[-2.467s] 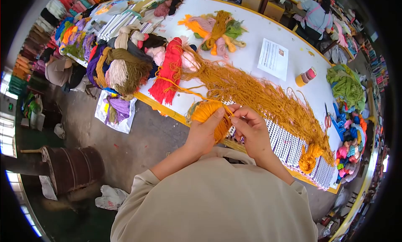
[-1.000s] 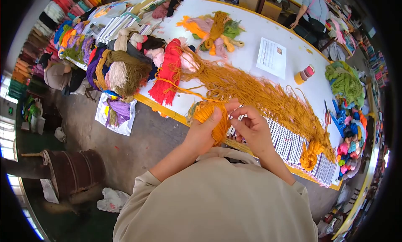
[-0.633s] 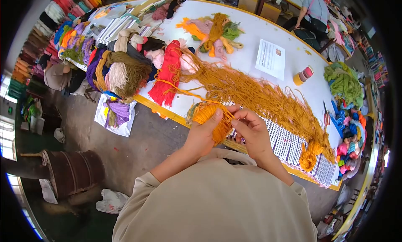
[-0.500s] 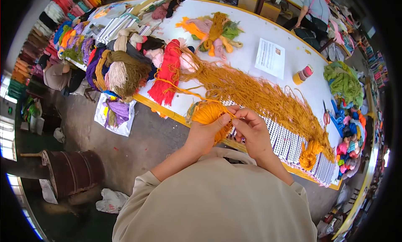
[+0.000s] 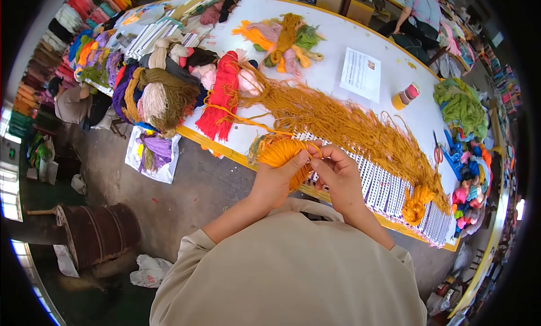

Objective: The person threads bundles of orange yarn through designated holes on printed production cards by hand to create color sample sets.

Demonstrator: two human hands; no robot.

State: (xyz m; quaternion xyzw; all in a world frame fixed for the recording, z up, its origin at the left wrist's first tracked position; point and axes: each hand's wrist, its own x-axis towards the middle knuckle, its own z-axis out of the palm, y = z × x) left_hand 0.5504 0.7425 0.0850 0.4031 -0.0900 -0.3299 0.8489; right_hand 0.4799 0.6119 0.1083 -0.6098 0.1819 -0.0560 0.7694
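In front of my chest, a thick ball of orange yarn [image 5: 279, 153] is gripped by my left hand [image 5: 273, 182], its thumb lying across the wound strands. My right hand [image 5: 340, 176] is closed in a pinch at the ball's right side, on an orange yarn strand [image 5: 313, 151]. A loose orange length [image 5: 253, 123] runs from the ball up to the red yarn bundle [image 5: 218, 103], where it crosses over. Beyond my hands, a long spread of mustard yarn [image 5: 344, 120] lies along the table over white strips with dark marks [image 5: 375, 185]. The inner fingertips are partly hidden.
A small orange skein [image 5: 416, 205] sits near the table's edge [image 5: 225, 151]. Scissors [image 5: 438, 151], thread spools [image 5: 406, 97] and a printed sheet [image 5: 360, 75] lie farther off. Multicoloured yarn [image 5: 169, 95] is heaped at left. A rusty drum [image 5: 98, 233] stands on the floor; other people sit nearby.
The view has shifted slightly. My right fingers have moved a little around the strand at the ball's side, while my left hand keeps its grip. The seated person at left has raised their head.
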